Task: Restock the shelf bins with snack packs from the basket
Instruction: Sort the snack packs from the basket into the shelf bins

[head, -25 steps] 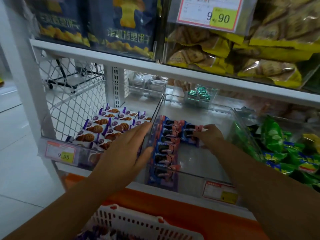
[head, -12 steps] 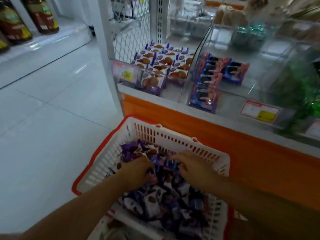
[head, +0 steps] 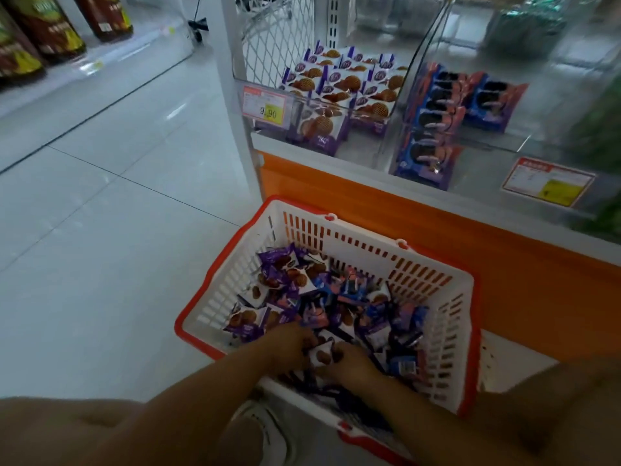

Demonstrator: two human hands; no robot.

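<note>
Snack packs [head: 319, 307] heaped in basket [head: 437, 274], on near side. One white pack [head: 324, 356] pinched between left hand [head: 289, 344] and right hand [head: 349, 364], fingers of both curled on it. Long axis unclear. Probably to be lifted straight far to wafer bin [head: 379, 129], about equally near for both hands.

A: What've we got upper left?
B: Dark pouches [head: 57, 31] w/ yellow-green labels on a low white shelf [head: 100, 62]; black caster [head: 198, 26] just right of them.
A: And the rest?
B: We see pale floor tiles [head: 100, 230], wire mesh panel [head: 275, 38] top centre, "9.90" price tag [head: 267, 105], 2nd tag [head: 547, 181] at right w/ orange base panel [head: 504, 264] below. White shoe [head: 265, 428] bottom centre.
</note>
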